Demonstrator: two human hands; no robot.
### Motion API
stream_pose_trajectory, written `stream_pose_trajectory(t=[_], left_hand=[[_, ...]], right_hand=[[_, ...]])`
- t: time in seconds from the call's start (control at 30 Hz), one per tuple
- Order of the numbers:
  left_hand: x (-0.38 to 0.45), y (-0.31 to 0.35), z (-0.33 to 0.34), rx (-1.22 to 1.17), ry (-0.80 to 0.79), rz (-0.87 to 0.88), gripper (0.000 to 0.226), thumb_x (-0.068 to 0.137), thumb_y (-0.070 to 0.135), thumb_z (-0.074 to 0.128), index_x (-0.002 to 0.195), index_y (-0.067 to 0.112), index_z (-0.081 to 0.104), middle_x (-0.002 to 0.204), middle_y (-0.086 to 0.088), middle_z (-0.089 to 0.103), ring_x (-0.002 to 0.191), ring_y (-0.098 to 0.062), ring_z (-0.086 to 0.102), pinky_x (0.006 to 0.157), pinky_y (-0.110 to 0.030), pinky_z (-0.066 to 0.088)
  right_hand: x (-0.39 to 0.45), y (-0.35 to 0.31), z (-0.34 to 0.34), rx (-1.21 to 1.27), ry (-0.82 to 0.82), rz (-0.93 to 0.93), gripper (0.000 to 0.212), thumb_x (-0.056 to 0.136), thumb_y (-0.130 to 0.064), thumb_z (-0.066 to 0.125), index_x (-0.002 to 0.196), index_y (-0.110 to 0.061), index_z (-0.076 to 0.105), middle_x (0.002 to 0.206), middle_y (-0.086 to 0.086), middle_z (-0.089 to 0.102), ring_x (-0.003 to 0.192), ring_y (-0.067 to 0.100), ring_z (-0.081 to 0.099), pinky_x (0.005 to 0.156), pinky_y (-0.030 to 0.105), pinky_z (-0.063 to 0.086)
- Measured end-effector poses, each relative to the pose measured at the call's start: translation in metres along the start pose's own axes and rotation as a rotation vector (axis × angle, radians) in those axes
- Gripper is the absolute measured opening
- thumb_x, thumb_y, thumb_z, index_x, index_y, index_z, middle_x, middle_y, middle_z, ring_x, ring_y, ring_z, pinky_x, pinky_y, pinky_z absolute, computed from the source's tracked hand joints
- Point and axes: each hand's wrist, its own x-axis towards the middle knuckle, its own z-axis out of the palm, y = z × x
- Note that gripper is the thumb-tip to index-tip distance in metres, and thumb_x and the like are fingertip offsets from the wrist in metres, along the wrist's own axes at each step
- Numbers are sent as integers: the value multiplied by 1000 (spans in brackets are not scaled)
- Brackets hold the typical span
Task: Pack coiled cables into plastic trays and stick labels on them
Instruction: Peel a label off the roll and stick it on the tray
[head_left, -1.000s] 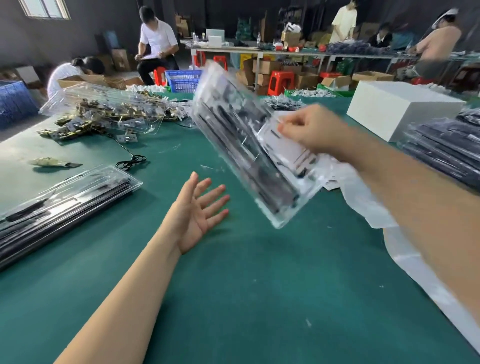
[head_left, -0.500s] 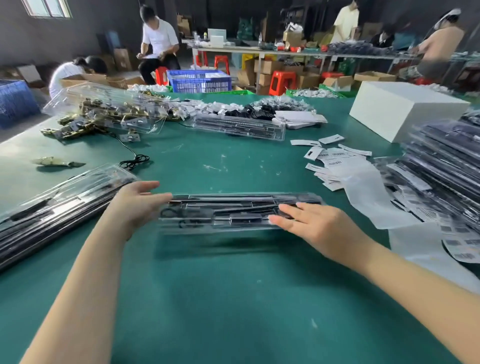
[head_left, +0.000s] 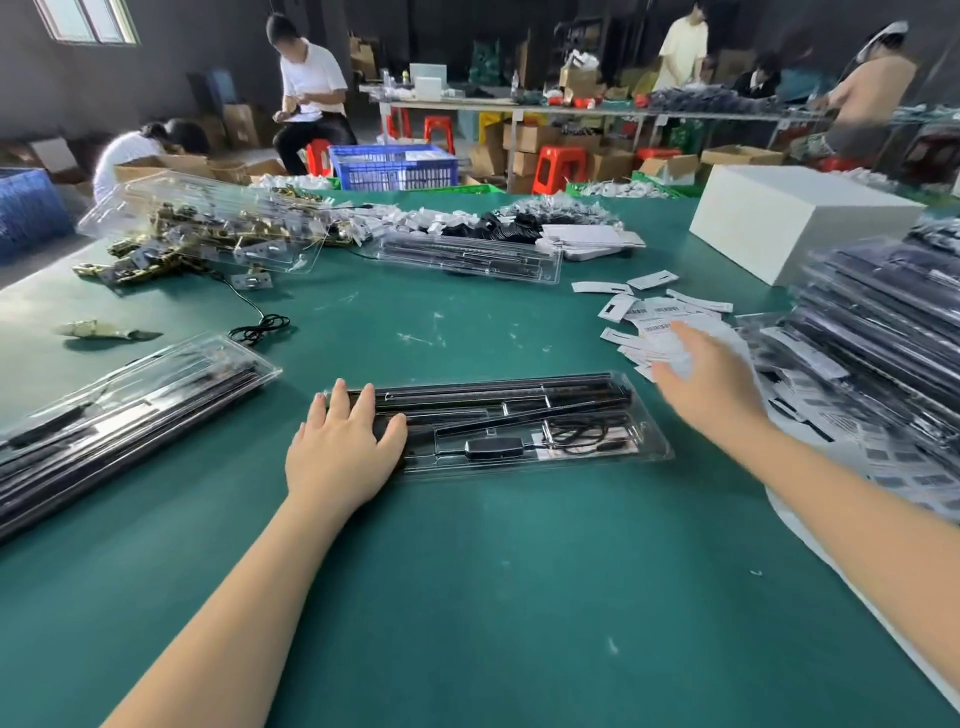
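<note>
1. Half a second earlier both hands were at the two ends of the tray (head_left: 498, 423), setting it down; one second earlier the right hand alone held it up in the air.
2. Now the tray lay flat on the green table (head_left: 467, 597), long side across, in front of the person.
3. The left hand (head_left: 340, 447) rested on the left end of the tray, palm down, fingers straight and close together, thumb out to the side. It pressed or steadied the tray; it did not pinch anything.
4. The right hand (head_left: 698, 374) had left the tray and was over the loose labels (head_left: 660, 317) just right of it. It was blurred by motion, the fingers seemed loosely spread, and I could not tell if they already touched a label.
5. Inside the tray a coiled cable (head_left: 576, 434) and black rods were in their compartments, so I judged the packing of this tray finished.
6. This change meant the label step came next: one label should be picked from the pile and stuck on the tray while the left hand kept it from sliding.
7. A stack of trays (head_left: 883, 322) stood at the right, near the labels.
</note>
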Motion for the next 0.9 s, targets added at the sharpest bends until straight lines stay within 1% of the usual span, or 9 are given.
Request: stream_pose_trajectory(t=[0.17,0.3,0.4,0.5,0.57,0.67,0.77,0.83,0.9], left_hand=[[1,-1,2,3,31,-6,66,91,63,28,150,34,24,161,4,11,148,-18,8,118,-40,17],[4,-7,-1,-38,-13,-20,68,88,68,35,148,38,27,161,8,13,148,-13,8,118,-40,12],[12,-3,-13,-203,-151,-97,54,95,51,36,147,40,27,161,10,7,148,-11,2,118,-44,-2],[12,-5,-28,-427,-260,-73,56,93,27,49,146,36,34,162,8,7,148,-11,0,118,-44,-9],[6,-11,-38,-474,-343,-2,71,81,32,62,146,35,34,162,5,5,148,-13,1,118,-47,-6],[5,-11,-57,-164,-399,7,81,70,58,63,144,42,35,162,1,7,149,-23,2,116,-59,-2],[7,25,-69,159,-52,106,52,88,57,54,137,42,47,157,0,26,147,-26,12,116,-52,3],[-1,67,-73,-182,45,202,36,93,52,48,121,34,64,129,4,61,129,-23,47,107,-39,31],[-14,112,-73,-657,-305,203,41,93,59,41,109,31,67,103,9,71,103,-15,64,99,-34,45]], right_hand=[[44,56,-8,-125,-253,557,101,82,-65,60,151,-4,18,152,23,31,137,42,32,111,47,30],[62,74,-4,166,-148,582,92,76,-48,78,144,-6,33,146,20,40,132,41,36,106,52,35],[68,71,-5,285,-61,545,77,74,-32,83,137,-4,49,137,15,53,123,35,49,100,41,41],[73,62,-20,555,-257,632,60,68,-20,84,123,-10,63,122,4,58,111,26,57,88,32,40],[70,56,-32,729,-399,652,66,59,-22,83,121,-11,65,127,5,60,113,25,57,100,37,41],[59,53,-55,795,-432,519,85,64,-23,79,141,-6,46,136,6,56,121,21,55,107,41,40],[38,40,-81,896,-571,391,66,67,-18,76,127,-3,55,103,11,71,83,21,70,74,37,60],[27,29,-91,920,-619,300,55,66,-16,76,118,-6,60,104,13,71,85,22,71,70,36,61],[16,18,-93,992,-652,230,53,65,-11,77,116,-4,62,110,16,70,92,24,71,71,34,60]])
